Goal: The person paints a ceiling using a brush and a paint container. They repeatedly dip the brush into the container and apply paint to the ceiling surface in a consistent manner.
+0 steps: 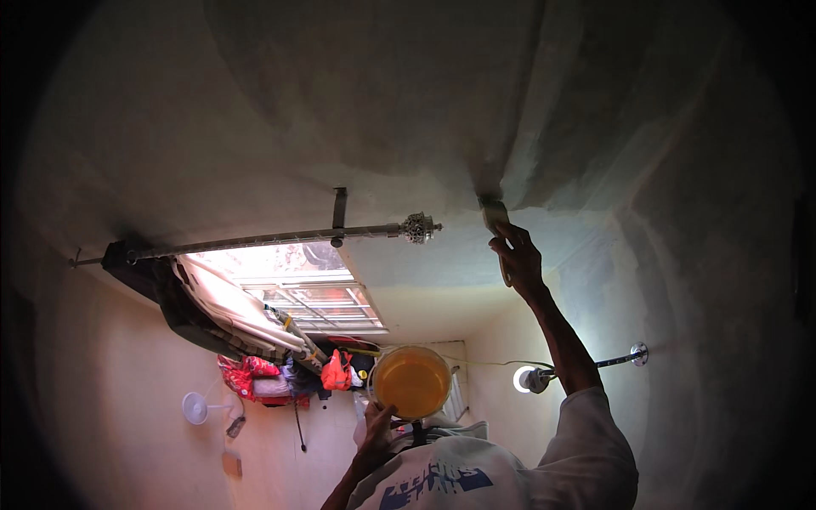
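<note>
My right hand [520, 259] is raised at the end of a stretched arm. Its fingers close round the handle of a flat paintbrush [493, 212], whose bristles meet the grey-white wall [408, 110]. Darker, damp-looking streaks run up the wall from the brush. Lower down, close to my body, my left hand [376, 432] grips the rim of a round, pale bucket. Amber-brown liquid [412, 382] shows inside the bucket [448, 396]. Part of the left hand's grip is hidden by the bucket.
Left of the brush, a metal curtain rod [280, 240] with an ornate finial [417, 228] juts from a bracket. A gathered curtain [229, 310] hangs beside the bright barred window [314, 289]. Red bags [251, 378] lie beneath. A lit bulb [527, 379] is at right, a white fixture [195, 408] at left.
</note>
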A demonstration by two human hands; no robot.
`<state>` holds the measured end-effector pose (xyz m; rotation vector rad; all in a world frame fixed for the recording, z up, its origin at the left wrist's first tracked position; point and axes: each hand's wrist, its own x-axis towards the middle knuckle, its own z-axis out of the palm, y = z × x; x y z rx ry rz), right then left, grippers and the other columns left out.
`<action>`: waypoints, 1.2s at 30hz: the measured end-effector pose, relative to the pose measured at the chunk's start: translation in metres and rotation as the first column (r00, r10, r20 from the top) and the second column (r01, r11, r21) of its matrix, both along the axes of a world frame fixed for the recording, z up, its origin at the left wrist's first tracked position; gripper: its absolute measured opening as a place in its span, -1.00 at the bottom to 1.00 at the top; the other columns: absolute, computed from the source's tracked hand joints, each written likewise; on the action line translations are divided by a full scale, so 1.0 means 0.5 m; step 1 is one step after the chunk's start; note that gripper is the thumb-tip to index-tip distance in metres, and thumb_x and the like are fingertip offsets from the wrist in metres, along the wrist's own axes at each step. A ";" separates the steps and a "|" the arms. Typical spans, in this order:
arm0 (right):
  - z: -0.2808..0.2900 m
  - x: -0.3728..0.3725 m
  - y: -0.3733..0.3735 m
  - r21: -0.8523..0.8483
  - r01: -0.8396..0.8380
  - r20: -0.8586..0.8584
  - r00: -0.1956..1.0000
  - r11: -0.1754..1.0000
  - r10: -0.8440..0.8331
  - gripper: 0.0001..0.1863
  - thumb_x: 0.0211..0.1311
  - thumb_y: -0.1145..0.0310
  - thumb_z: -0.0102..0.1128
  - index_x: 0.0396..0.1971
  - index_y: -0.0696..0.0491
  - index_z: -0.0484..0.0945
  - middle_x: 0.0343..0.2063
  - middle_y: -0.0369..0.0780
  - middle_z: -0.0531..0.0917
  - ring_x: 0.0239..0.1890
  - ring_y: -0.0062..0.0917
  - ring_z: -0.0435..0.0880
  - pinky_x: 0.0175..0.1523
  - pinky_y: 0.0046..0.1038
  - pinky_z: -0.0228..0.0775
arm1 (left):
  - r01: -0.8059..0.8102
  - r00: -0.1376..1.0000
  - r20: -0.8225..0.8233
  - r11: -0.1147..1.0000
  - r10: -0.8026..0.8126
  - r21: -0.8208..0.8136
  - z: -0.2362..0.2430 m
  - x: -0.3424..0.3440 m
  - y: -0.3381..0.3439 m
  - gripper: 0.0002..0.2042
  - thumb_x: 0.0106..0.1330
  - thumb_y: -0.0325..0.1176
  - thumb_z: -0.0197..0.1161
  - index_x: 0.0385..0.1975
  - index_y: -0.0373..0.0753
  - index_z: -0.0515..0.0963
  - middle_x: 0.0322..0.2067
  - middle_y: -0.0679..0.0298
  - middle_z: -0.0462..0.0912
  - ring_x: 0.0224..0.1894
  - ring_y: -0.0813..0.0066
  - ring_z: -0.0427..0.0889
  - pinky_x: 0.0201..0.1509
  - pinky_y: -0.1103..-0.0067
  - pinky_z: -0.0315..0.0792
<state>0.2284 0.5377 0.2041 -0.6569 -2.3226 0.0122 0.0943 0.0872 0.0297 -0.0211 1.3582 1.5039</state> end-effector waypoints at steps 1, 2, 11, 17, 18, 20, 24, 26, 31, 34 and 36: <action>-0.009 0.009 -0.007 -0.098 -0.016 -0.007 1.000 0.995 0.015 -0.74 0.11 0.43 0.29 -0.19 -0.20 0.62 0.10 -0.31 0.61 0.11 -0.40 0.58 0.03 -0.39 0.59 | 0.008 1.000 0.000 1.000 -0.008 -0.001 -0.004 0.001 -0.001 -0.64 0.28 -0.40 0.28 0.03 -0.40 0.46 -0.13 0.02 0.67 -0.18 0.19 0.76 -0.08 0.11 0.68; -0.010 0.013 -0.011 -0.195 -0.031 -0.019 0.999 0.980 0.028 -0.74 0.12 0.43 0.29 -0.18 -0.20 0.62 0.09 -0.29 0.62 0.09 -0.41 0.59 0.03 -0.39 0.59 | 0.017 1.000 -0.003 1.000 -0.017 -0.002 -0.001 -0.001 0.001 -0.64 0.28 -0.40 0.29 0.03 -0.40 0.47 -0.13 0.03 0.67 -0.18 0.19 0.76 -0.08 0.12 0.68; 0.096 0.015 0.056 -0.013 -0.046 0.016 0.999 0.999 0.046 -0.76 0.05 0.43 0.36 -0.25 -0.17 0.65 -0.02 -0.25 0.66 0.01 -0.35 0.65 0.03 -0.40 0.57 | 0.020 1.000 -0.017 1.000 -0.020 0.015 -0.042 -0.005 -0.007 -0.68 0.31 -0.40 0.26 0.00 -0.40 0.50 -0.16 0.07 0.69 -0.21 0.24 0.77 -0.10 0.20 0.71; 0.226 0.018 0.061 0.159 -0.049 -0.021 0.998 0.986 0.053 -0.73 0.01 0.54 0.43 -0.26 -0.06 0.64 -0.02 -0.23 0.67 0.02 -0.40 0.65 0.01 -0.41 0.63 | 0.029 0.999 -0.017 0.999 -0.028 0.034 -0.037 -0.005 0.000 -0.70 0.31 -0.40 0.27 -0.02 -0.40 0.51 -0.18 0.07 0.70 -0.22 0.27 0.77 -0.13 0.22 0.72; 0.249 0.012 0.052 0.022 -0.054 -0.117 0.991 0.998 0.057 -0.73 0.02 0.54 0.42 -0.26 -0.06 0.65 -0.01 -0.22 0.67 0.03 -0.39 0.65 0.02 -0.41 0.62 | 0.026 1.000 -0.016 0.999 -0.025 0.036 -0.032 -0.003 -0.001 -0.70 0.31 -0.40 0.27 -0.02 -0.40 0.52 -0.18 0.08 0.70 -0.23 0.27 0.77 -0.13 0.22 0.72; 0.284 -0.006 0.034 -0.246 -0.100 -0.303 0.953 0.964 0.022 -0.74 0.04 0.54 0.42 -0.25 -0.06 0.65 0.00 -0.21 0.66 0.04 -0.37 0.64 0.04 -0.40 0.62 | 0.016 1.000 -0.021 0.999 -0.015 0.050 -0.032 0.000 -0.001 -0.69 0.31 -0.40 0.27 -0.01 -0.40 0.52 -0.18 0.08 0.70 -0.23 0.28 0.77 -0.14 0.22 0.72; 0.267 0.006 0.023 0.251 0.013 -0.153 0.988 0.968 0.027 -0.69 0.11 0.50 0.40 -0.12 -0.11 0.67 0.10 -0.18 0.60 0.16 -0.33 0.56 0.16 -0.39 0.55 | 0.040 0.999 -0.026 0.999 -0.039 0.017 -0.037 -0.004 0.001 -0.69 0.31 -0.40 0.27 0.00 -0.41 0.51 -0.18 0.08 0.70 -0.24 0.28 0.77 -0.15 0.23 0.72; 0.207 0.011 0.050 0.313 -0.002 -0.095 0.995 0.950 0.033 -0.69 0.12 0.40 0.30 -0.11 -0.15 0.61 0.13 -0.29 0.57 0.16 -0.32 0.55 0.09 -0.31 0.56 | 0.044 0.999 -0.020 0.999 -0.044 0.030 -0.042 -0.005 0.004 -0.68 0.31 -0.39 0.27 0.00 -0.41 0.51 -0.17 0.08 0.70 -0.23 0.27 0.77 -0.16 0.24 0.72; 0.075 0.023 0.043 -0.243 -0.014 -0.036 0.999 0.970 0.005 -0.73 0.08 0.41 0.37 -0.17 -0.09 0.62 0.10 -0.29 0.60 0.07 -0.33 0.61 0.07 -0.34 0.58 | 0.014 1.000 -0.015 0.999 -0.013 0.049 -0.012 0.001 0.011 -0.72 0.28 -0.43 0.27 -0.06 -0.37 0.47 -0.20 0.08 0.66 -0.25 0.24 0.75 -0.21 0.22 0.73; 0.078 0.025 0.036 -0.229 -0.028 -0.040 0.999 0.973 0.020 -0.74 0.11 0.41 0.41 -0.17 -0.08 0.62 0.02 -0.27 0.65 -0.01 -0.34 0.65 0.05 -0.36 0.58 | -0.008 0.999 0.032 0.999 0.007 0.049 0.027 -0.002 0.026 -0.74 0.22 -0.55 0.26 -0.14 -0.30 0.39 -0.25 0.11 0.59 -0.31 0.21 0.72 -0.31 0.19 0.75; 0.131 0.015 0.019 0.005 -0.028 0.004 1.000 1.000 0.028 -0.72 0.09 0.45 0.43 -0.17 -0.08 0.62 -0.01 -0.26 0.67 -0.04 -0.35 0.67 0.03 -0.36 0.57 | -0.015 0.999 0.039 0.999 0.013 0.050 0.040 0.001 0.027 -0.75 0.23 -0.55 0.25 -0.12 -0.32 0.40 -0.23 0.10 0.60 -0.31 0.22 0.72 -0.29 0.18 0.74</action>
